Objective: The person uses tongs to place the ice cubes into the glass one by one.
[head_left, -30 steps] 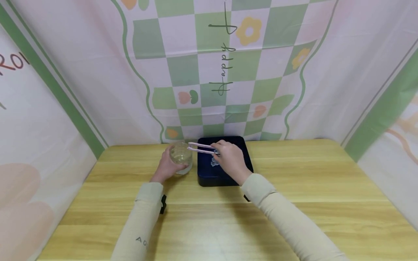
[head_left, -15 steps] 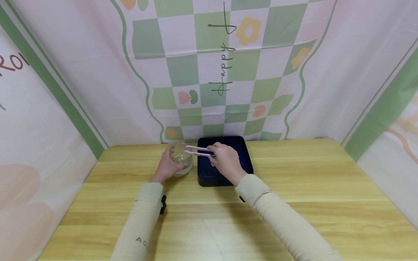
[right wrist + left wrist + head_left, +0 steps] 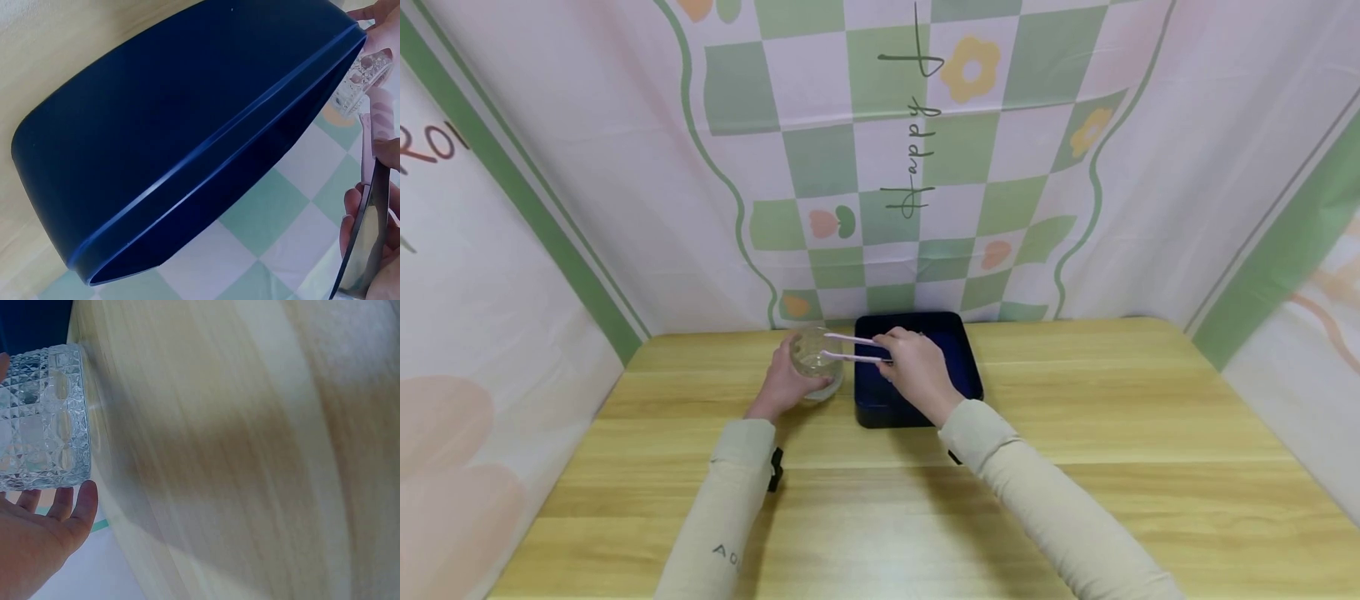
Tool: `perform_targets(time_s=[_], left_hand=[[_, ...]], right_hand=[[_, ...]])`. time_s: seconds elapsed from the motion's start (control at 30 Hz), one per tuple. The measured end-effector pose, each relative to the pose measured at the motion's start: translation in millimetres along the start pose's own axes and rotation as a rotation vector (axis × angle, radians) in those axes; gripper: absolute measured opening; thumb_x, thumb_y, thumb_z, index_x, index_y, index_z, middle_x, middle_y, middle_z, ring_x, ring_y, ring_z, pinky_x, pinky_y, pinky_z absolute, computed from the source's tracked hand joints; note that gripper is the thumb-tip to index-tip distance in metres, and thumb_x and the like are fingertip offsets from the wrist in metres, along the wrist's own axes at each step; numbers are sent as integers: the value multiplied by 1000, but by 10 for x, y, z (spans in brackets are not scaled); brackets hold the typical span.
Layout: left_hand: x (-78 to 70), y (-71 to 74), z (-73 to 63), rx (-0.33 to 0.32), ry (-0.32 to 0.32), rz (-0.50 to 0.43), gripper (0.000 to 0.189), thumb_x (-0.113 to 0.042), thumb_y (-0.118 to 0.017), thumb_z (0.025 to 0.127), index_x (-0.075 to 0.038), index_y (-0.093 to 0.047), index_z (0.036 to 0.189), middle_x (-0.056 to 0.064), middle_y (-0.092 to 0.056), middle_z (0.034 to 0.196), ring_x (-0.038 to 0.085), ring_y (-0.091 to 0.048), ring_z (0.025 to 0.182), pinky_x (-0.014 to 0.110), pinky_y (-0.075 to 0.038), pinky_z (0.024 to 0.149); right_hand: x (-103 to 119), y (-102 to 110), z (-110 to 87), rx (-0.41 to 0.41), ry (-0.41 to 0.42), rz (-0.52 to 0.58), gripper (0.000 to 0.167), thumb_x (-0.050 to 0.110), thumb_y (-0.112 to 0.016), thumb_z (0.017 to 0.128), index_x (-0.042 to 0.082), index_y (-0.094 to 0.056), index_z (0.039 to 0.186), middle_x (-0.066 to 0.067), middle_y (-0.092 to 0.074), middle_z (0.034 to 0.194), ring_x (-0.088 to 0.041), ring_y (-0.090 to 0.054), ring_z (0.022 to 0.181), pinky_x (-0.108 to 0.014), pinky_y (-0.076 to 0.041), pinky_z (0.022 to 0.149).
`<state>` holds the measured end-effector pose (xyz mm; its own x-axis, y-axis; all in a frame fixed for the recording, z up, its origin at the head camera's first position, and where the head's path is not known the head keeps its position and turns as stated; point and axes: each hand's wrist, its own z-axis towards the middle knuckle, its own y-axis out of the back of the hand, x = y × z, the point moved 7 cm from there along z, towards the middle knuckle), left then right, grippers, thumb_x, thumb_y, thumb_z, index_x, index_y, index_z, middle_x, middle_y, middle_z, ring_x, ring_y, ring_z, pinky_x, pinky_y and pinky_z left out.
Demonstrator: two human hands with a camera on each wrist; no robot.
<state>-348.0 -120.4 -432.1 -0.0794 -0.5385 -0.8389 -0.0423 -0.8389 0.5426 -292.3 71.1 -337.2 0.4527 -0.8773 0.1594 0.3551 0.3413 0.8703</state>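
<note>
My left hand (image 3: 784, 385) grips a clear glass tumbler (image 3: 811, 343) on the table, left of a dark blue tray. In the left wrist view the faceted wall of the tumbler shows, with fingertips along its side. My right hand (image 3: 917, 371) holds a pair of tongs (image 3: 853, 339) above the tray. They have pale pink ends and, in the right wrist view, a metal handle (image 3: 375, 206). The pink tips stand apart over the tumbler's mouth, with nothing clearly visible between them. My right hand covers part of the tray's inside.
The square, high-walled tray (image 3: 880, 414) stands at the back of the wooden table (image 3: 850, 517), close to a checked cloth backdrop (image 3: 887, 150). The tumbler is right beside the tray's left wall. White printed cloth hangs on both sides.
My right hand has moved slightly left with the tongs, whose tips have spread apart over the tumbler. The clear pieces seen in the tray earlier are now behind my hand. The left hand stays put.
</note>
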Motion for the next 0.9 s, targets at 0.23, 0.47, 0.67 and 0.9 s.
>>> perform_targets(time_s=[0.23,0.47,0.67,0.9], left_hand=[[-4,0,-13,6,7,8,103,-17,-83,69,-1,-20,148,25,-33,147,42,-38,134,57,-32,112],[-1,7,-23,15,20,17,101,-18,-83,70,-2,-21,148,25,-33,147,43,-37,134,57,-32,112],[-4,7,-23,15,19,10,100,-17,-83,70,-2,-22,147,25,-34,146,42,-38,134,57,-33,112],[-2,9,-22,13,17,12,99,-18,-83,70,-2,-23,147,25,-35,145,42,-39,133,57,-35,110]], right_hand=[[-73,43,7,17,-34,27,38,17,-78,77,9,-70,113,-7,-70,106,-23,-68,89,-37,-57,75],[-202,108,8,17,-85,42,40,18,-79,77,9,-69,114,-8,-70,107,-25,-68,88,-38,-57,72],[-365,187,4,1,-98,43,40,19,-78,77,7,-69,114,-11,-69,107,-29,-67,92,-41,-57,75],[-673,256,-54,12,-162,43,40,17,-77,77,4,-68,114,-15,-69,107,-32,-67,94,-45,-56,75]])
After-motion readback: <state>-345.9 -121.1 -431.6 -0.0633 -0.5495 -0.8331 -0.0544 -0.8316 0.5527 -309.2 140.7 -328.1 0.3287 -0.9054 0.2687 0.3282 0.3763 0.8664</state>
